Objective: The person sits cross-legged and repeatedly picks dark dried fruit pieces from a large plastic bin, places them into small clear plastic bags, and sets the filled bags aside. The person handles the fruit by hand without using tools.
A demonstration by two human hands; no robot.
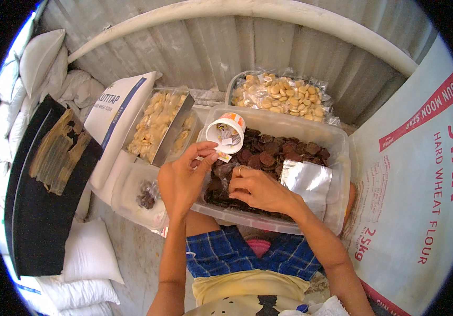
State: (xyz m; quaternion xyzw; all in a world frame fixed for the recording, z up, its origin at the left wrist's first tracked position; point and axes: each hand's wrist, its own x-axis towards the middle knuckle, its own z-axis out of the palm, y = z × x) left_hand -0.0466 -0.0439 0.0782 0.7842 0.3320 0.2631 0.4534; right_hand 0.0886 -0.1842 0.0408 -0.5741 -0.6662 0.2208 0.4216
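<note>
My left hand pinches a small printed paper slip between thumb and forefinger. Just beyond it, a white plastic tub leans on its side with its mouth toward me and several small slips inside. My right hand, a ring on one finger, is curled over the dark round biscuits. At its fingertips is what looks like a clear plastic bag, partly hidden against the biscuits. These biscuits fill a large translucent bin across my lap. A silver foil sheet lies on them to the right.
Pale biscuits fill a plastic-lined container behind the bin. More stand in a divided box at the left. Nearer, a translucent tub holds a few dark pieces. Flour sacks stand right and left, beside a black panel.
</note>
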